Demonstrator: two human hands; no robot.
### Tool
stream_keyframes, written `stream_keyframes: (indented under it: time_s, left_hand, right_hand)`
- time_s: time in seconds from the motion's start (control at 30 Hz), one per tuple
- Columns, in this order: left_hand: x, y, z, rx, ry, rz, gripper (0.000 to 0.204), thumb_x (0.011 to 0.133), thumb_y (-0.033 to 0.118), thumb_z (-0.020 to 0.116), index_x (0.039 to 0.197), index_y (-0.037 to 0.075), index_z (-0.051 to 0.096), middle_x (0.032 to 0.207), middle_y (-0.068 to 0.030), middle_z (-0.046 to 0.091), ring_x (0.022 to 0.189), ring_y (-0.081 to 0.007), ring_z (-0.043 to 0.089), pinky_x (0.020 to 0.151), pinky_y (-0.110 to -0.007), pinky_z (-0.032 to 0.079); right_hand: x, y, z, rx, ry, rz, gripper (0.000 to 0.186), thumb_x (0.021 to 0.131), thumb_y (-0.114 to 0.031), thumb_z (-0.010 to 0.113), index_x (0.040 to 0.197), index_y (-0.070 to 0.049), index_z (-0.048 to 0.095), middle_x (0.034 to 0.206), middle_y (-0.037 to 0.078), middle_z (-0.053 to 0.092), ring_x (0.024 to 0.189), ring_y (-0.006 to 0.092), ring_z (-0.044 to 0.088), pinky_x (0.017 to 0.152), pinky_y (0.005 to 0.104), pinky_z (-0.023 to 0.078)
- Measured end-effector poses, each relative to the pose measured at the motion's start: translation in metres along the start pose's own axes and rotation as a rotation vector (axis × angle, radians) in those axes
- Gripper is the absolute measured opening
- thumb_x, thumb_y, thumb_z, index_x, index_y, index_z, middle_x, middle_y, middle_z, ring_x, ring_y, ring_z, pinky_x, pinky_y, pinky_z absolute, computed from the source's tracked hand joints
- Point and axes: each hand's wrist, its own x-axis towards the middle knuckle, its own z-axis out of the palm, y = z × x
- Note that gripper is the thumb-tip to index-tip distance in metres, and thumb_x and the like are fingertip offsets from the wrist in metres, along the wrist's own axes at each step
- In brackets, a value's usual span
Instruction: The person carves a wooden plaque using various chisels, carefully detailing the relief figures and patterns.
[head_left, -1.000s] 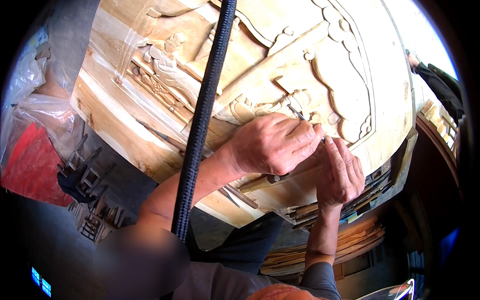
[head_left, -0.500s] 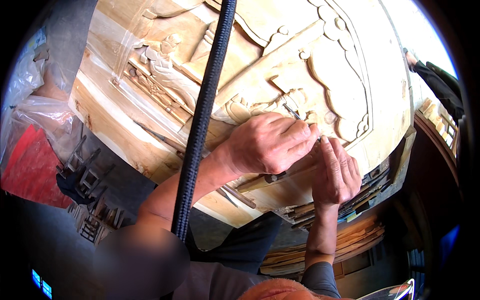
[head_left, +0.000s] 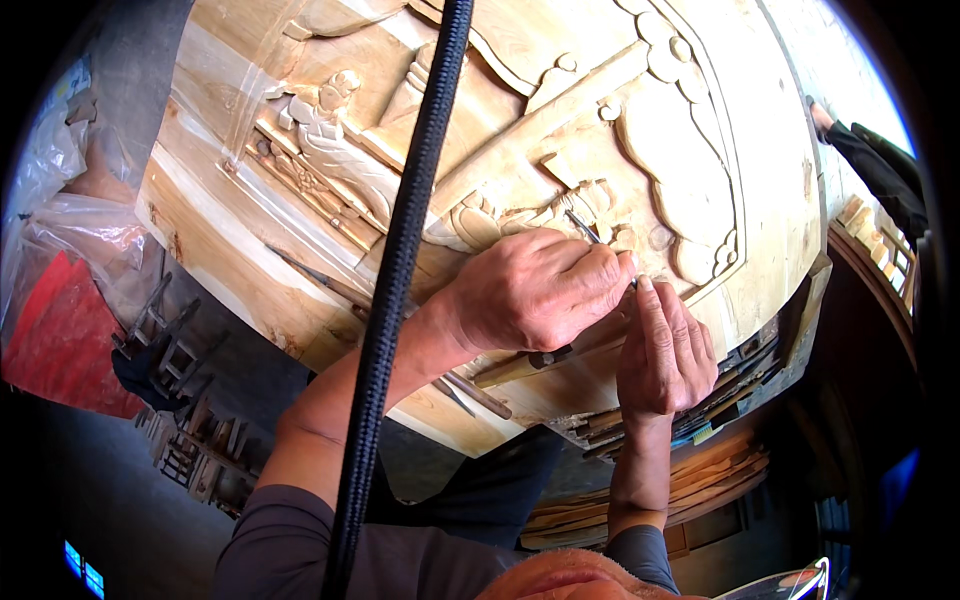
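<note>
A pale wooden panel (head_left: pixel 780 200) carved in relief lies in front of me, with figures, a long diagonal bar and scalloped outlines. My left hand (head_left: pixel 540 290) is closed round the shaft of a slim carving chisel (head_left: pixel 581 226), its metal tip on a small carved figure near the middle. At the chisel's rear end, my right hand (head_left: pixel 668 350) pinches with thumb and fingertips, almost touching the left. Most of the chisel is hidden by my fingers. Below my left hand lie a wooden-handled tool (head_left: pixel 510 368) and another chisel's brown handle (head_left: pixel 478 393).
A black braided cord (head_left: pixel 400 240) crosses the view before the panel. More tools (head_left: pixel 320 275) lie on its left side. Stacked strips (head_left: pixel 735 385) sit below the right edge. Stools (head_left: pixel 175 340) and a red sheet (head_left: pixel 65 335) under plastic are left; another person's dark sleeve (head_left: pixel 880 170) is far right.
My right hand has shifted slightly left and down, still at the chisel's end. The left hand stays nearly in place, while its forearm and grey sleeve now show more.
</note>
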Motion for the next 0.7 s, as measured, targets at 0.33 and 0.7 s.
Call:
stream_keyframes:
  time_s: [0.33, 0.7]
  left_hand:
    - [0.002, 0.0, -0.001, 0.006, 0.016, -0.005, 0.032, 0.086, 0.004, 0.076, 0.118, -0.004, 0.08, 0.098, -0.0053, 0.067, 0.069, -0.0134, 0.067, 0.06, -0.03, 0.056]
    - [-0.001, 0.001, -0.002, 0.051, 0.0, 0.026, 0.034, 0.085, 0.006, 0.077, 0.118, -0.002, 0.081, 0.099, -0.0044, 0.068, 0.068, -0.0117, 0.065, 0.06, -0.028, 0.054]
  right_hand:
    - [0.006, -0.005, -0.002, -0.019, -0.03, 0.003, 0.02, 0.09, 0.003, 0.083, 0.109, -0.002, 0.086, 0.101, 0.016, 0.084, 0.092, 0.0279, 0.083, 0.081, 0.0369, 0.063]
    - [-0.002, -0.003, -0.004, 0.013, -0.023, -0.009, 0.024, 0.09, 0.004, 0.083, 0.114, -0.001, 0.086, 0.102, 0.015, 0.083, 0.093, 0.0267, 0.082, 0.082, 0.0353, 0.062]
